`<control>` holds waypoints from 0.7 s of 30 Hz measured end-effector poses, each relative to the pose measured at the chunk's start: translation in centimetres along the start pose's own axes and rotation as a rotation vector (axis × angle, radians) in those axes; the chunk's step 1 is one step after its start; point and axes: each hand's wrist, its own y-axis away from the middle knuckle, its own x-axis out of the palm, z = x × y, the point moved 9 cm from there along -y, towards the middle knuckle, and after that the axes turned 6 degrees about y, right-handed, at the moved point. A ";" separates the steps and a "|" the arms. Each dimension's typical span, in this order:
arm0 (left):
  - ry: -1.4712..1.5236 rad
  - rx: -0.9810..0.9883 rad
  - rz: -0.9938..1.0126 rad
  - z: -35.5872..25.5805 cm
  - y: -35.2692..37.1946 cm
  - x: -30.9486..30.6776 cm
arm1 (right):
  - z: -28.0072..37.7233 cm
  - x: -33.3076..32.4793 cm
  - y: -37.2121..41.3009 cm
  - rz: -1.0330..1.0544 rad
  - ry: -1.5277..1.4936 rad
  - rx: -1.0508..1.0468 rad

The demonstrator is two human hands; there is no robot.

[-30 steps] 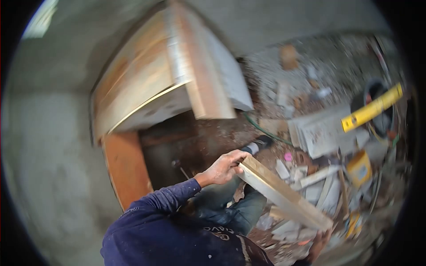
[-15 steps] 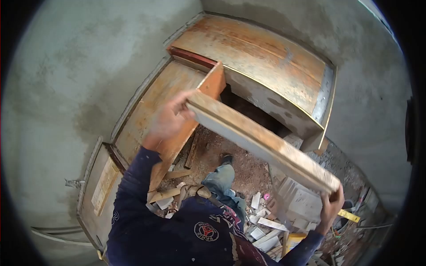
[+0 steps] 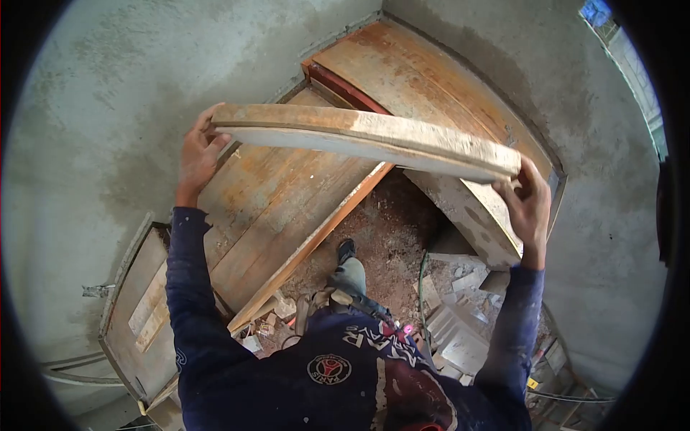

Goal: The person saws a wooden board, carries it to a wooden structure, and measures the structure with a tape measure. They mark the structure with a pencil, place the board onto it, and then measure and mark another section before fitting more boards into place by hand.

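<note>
A long, thick wooden board [image 3: 374,129] with a pale grey lower face is held up across the view. My left hand [image 3: 199,154] grips its left end, thumb under the edge and fingers at the back. At the right end, my right hand [image 3: 528,197] is closed round the board, the thumb below. Behind and below the board lie weathered wooden panels [image 3: 287,194] set against the wall, one with a raised edge. Part of the panels is hidden by the board.
Grey plastered walls [image 3: 144,86] curve round both sides. Below, rubble and broken pieces [image 3: 460,337] lie on the dirt floor [image 3: 381,230], crossed by a green hose [image 3: 422,287]. A dark shoe [image 3: 346,249] stands on the floor. A light board [image 3: 151,316] rests at the left.
The board has gone from a steep slant to nearly level. Its right end has risen with my right hand, and my left hand has moved left and up. The view has shifted.
</note>
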 end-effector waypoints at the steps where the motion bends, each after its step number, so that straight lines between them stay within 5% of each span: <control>1: -0.054 -0.007 -0.038 0.0 0.5 -0.6 | 0.5 0.9 -2.2 0.024 0.007 -0.048; 5: -0.163 0.010 -0.193 1.1 3.7 -2.7 | 2.0 4.8 -10.2 0.167 -0.037 -0.197; 12: -0.665 -0.106 -0.055 0.5 11.0 -3.1 | 8.1 13.2 -20.8 0.475 0.087 -0.567; 16: -0.600 -0.284 -0.099 -0.9 14.5 -3.4 | 11.1 18.5 -25.5 0.808 -0.234 -0.550; 21: -0.046 -0.372 -0.321 -4.7 20.6 -2.9 | 14.2 21.0 -30.2 0.974 -0.468 -0.492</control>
